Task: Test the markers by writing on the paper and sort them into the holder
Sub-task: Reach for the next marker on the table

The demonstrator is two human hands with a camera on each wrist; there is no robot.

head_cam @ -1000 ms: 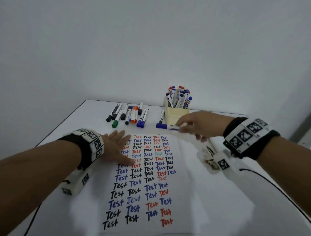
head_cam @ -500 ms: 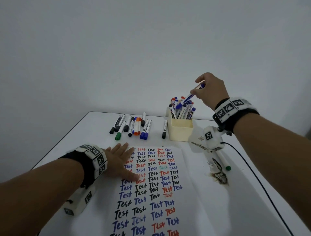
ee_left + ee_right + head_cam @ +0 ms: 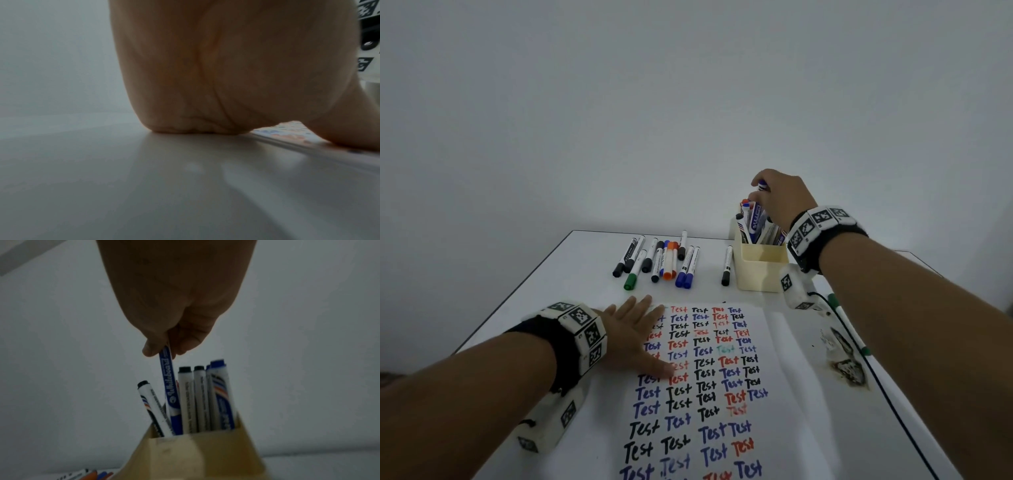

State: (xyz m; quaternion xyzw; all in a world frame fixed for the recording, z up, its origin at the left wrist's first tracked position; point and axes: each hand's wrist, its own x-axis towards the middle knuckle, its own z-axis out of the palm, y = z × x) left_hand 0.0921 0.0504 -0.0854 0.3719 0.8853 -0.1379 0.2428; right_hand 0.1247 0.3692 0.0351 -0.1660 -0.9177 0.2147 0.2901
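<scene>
The right hand (image 3: 782,200) is above the cream marker holder (image 3: 761,270), which stands at the far right part of the white tabletop (image 3: 558,270). Its grip is closed on a blue whiteboard marker (image 3: 169,386): the thumb and fingers pinch the upper end, and the lower end with the cap is already inside the holder, between other markers that stand there with black and blue ends up.

The left hand (image 3: 633,337) lies flat with straight, spread fingers on the left edge of the paper (image 3: 774,342) and holds nothing. The paper is covered with the word "Test" written many times in black, blue and red.

Behind the paper, a row of loose markers (image 3: 659,262) lies on the tabletop, among them black, blue, orange and one green. One black marker (image 3: 727,265) lies alone just beside the holder, on its left side. A green marker (image 3: 847,325) lies at the right of the paper, near a dark stain.
</scene>
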